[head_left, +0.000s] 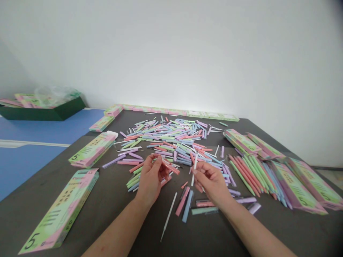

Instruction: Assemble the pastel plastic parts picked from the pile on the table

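My left hand (151,177) is closed round a pink pen barrel (170,167) that points right. My right hand (210,179) pinches a thin white refill (194,165), held nearly upright, its fingers curled. The two hands are a short gap apart above the dark table (118,200). Behind them lies a big heap of pastel pen barrels and white refills (171,141). A loose white refill (168,216) and a few pink, blue and green barrels (187,203) lie just in front of my hands.
Flat green-and-pink boxes lie at the left (60,212) (92,150), along the back edge (171,111) and at the right (302,185). A sorted row of barrels (254,175) lies at the right. A dark green tray (43,110) sits on the blue surface at the far left.
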`<action>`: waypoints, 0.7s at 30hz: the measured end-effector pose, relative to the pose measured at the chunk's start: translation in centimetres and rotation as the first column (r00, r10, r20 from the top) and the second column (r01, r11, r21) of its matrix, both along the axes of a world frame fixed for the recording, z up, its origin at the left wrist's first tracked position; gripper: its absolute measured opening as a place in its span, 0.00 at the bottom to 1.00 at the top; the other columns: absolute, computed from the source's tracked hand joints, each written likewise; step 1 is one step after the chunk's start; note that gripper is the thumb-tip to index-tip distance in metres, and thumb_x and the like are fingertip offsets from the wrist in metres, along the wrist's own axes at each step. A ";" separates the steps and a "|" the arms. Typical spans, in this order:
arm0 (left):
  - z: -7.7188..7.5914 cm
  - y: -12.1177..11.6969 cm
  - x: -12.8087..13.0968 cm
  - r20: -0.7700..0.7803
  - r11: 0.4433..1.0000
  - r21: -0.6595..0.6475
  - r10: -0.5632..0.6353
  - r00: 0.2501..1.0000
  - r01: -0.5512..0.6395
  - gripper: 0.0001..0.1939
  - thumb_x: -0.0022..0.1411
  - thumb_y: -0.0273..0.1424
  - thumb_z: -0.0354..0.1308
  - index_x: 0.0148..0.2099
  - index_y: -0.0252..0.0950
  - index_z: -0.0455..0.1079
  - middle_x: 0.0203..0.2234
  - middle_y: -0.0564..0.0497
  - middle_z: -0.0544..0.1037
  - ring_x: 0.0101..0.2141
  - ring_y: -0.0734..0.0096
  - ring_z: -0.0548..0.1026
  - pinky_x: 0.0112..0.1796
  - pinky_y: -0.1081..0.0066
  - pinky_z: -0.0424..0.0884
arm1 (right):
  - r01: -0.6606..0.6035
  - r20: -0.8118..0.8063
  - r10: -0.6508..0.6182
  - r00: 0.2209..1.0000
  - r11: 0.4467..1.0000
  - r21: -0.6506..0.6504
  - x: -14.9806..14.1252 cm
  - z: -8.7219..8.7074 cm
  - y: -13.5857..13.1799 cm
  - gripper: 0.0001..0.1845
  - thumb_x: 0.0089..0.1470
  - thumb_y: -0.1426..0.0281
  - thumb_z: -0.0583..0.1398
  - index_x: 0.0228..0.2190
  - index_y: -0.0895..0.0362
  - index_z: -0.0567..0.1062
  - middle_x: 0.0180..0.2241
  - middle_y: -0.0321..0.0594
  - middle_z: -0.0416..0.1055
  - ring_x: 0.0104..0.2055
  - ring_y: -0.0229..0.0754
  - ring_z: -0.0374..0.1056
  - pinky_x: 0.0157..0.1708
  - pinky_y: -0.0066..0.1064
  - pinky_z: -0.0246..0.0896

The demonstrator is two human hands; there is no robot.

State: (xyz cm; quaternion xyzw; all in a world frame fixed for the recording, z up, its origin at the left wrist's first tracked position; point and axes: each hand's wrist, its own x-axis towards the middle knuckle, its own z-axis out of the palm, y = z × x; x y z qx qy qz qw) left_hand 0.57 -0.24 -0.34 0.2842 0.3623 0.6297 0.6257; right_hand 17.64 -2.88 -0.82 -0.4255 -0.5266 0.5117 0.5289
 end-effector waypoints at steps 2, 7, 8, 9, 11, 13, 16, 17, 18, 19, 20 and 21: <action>-0.1 0.1 0.0 -0.001 1.000 -0.001 -0.001 1.000 0.001 0.12 0.55 0.32 0.61 0.36 0.37 0.60 0.19 0.58 0.72 0.16 0.81 0.66 0.17 0.82 0.64 | 0.039 -0.017 -0.038 0.999 0.999 0.031 0.0 0.2 -0.1 0.10 0.52 0.63 0.61 0.29 0.57 0.70 0.18 0.30 0.67 0.13 0.29 0.56 0.13 0.22 0.50; -0.2 0.1 0.1 -0.002 1.000 0.002 -0.004 1.000 0.004 0.11 0.56 0.32 0.61 0.36 0.36 0.61 0.20 0.56 0.73 0.20 0.79 0.71 0.20 0.82 0.67 | 0.085 0.036 -0.087 0.996 0.994 0.067 -0.3 1.1 -0.5 0.09 0.52 0.64 0.61 0.30 0.58 0.71 0.23 0.37 0.74 0.17 0.31 0.62 0.18 0.24 0.62; -0.3 0.0 0.1 0.001 1.000 0.004 -0.005 1.000 0.005 0.11 0.56 0.32 0.61 0.36 0.36 0.61 0.20 0.56 0.73 0.21 0.79 0.71 0.20 0.82 0.67 | 0.082 0.036 -0.084 0.996 0.994 0.068 -0.3 1.2 -0.5 0.09 0.53 0.64 0.61 0.30 0.58 0.72 0.23 0.38 0.74 0.18 0.32 0.63 0.18 0.24 0.63; -0.3 0.0 0.0 0.005 1.000 0.006 -0.008 1.000 0.008 0.11 0.56 0.32 0.61 0.36 0.36 0.61 0.20 0.56 0.73 0.21 0.79 0.71 0.20 0.82 0.67 | 0.080 0.036 -0.082 0.996 0.994 0.068 -0.3 1.2 -0.5 0.09 0.53 0.65 0.61 0.31 0.58 0.72 0.23 0.38 0.75 0.18 0.32 0.64 0.19 0.24 0.63; -0.3 0.0 0.0 0.011 1.000 0.009 -0.011 1.000 0.011 0.11 0.56 0.32 0.61 0.36 0.36 0.61 0.20 0.56 0.73 0.20 0.79 0.71 0.21 0.82 0.67 | 0.076 0.037 -0.079 0.996 0.995 0.065 -0.3 1.1 -0.5 0.08 0.53 0.65 0.61 0.31 0.58 0.72 0.23 0.38 0.75 0.18 0.32 0.65 0.18 0.24 0.63; -0.3 0.0 0.0 0.012 1.000 0.013 -0.014 1.000 0.014 0.11 0.56 0.32 0.61 0.36 0.36 0.61 0.20 0.57 0.72 0.20 0.80 0.70 0.21 0.82 0.67 | 0.074 0.036 -0.076 0.996 0.995 0.062 -0.2 1.0 -0.5 0.08 0.54 0.65 0.61 0.31 0.58 0.72 0.23 0.38 0.75 0.18 0.32 0.64 0.18 0.23 0.63; -0.2 0.0 0.1 0.018 1.000 0.023 -0.008 1.000 0.008 0.11 0.55 0.32 0.62 0.35 0.36 0.62 0.19 0.57 0.72 0.20 0.79 0.70 0.21 0.81 0.68 | 0.099 0.014 -0.101 0.995 0.992 0.082 -0.1 1.0 -0.6 0.07 0.53 0.66 0.62 0.31 0.58 0.72 0.24 0.38 0.76 0.19 0.32 0.66 0.19 0.23 0.64; -0.1 0.0 0.1 0.021 1.000 0.027 -0.001 1.000 0.000 0.11 0.55 0.32 0.62 0.35 0.36 0.62 0.19 0.57 0.72 0.19 0.79 0.70 0.21 0.81 0.68 | 0.115 0.002 -0.116 0.993 0.989 0.096 -0.1 1.0 -0.6 0.07 0.52 0.66 0.62 0.32 0.58 0.73 0.25 0.39 0.76 0.20 0.33 0.67 0.19 0.23 0.65; -0.1 0.0 0.1 0.023 1.000 0.029 0.007 1.000 -0.007 0.11 0.55 0.32 0.62 0.35 0.36 0.61 0.19 0.57 0.72 0.19 0.79 0.70 0.21 0.81 0.68 | 0.128 -0.008 -0.128 0.992 0.986 0.109 -0.1 1.0 -0.6 0.07 0.52 0.67 0.62 0.32 0.57 0.73 0.25 0.39 0.76 0.21 0.33 0.68 0.19 0.23 0.65; 0.0 0.0 0.1 0.023 0.999 0.030 0.014 1.000 -0.014 0.11 0.55 0.32 0.62 0.35 0.36 0.61 0.19 0.57 0.72 0.19 0.79 0.70 0.21 0.81 0.68 | 0.136 -0.015 -0.135 0.991 0.984 0.118 0.0 1.0 -0.6 0.07 0.52 0.67 0.63 0.32 0.57 0.73 0.25 0.39 0.76 0.21 0.33 0.68 0.19 0.23 0.65; 0.0 0.1 0.1 0.019 0.999 0.027 0.017 1.000 -0.017 0.11 0.55 0.32 0.62 0.35 0.36 0.61 0.19 0.57 0.72 0.20 0.79 0.70 0.20 0.81 0.68 | 0.137 -0.016 -0.137 0.991 0.983 0.121 0.0 1.0 -0.6 0.07 0.52 0.67 0.63 0.32 0.57 0.73 0.25 0.39 0.76 0.21 0.33 0.68 0.19 0.23 0.65; 0.0 0.0 0.1 0.015 1.000 0.021 0.014 1.000 -0.015 0.11 0.55 0.32 0.62 0.35 0.36 0.61 0.19 0.57 0.72 0.20 0.79 0.70 0.20 0.81 0.68 | 0.132 -0.011 -0.131 0.991 0.984 0.119 0.0 1.0 -0.6 0.07 0.52 0.67 0.63 0.32 0.57 0.73 0.25 0.39 0.76 0.21 0.33 0.68 0.19 0.23 0.64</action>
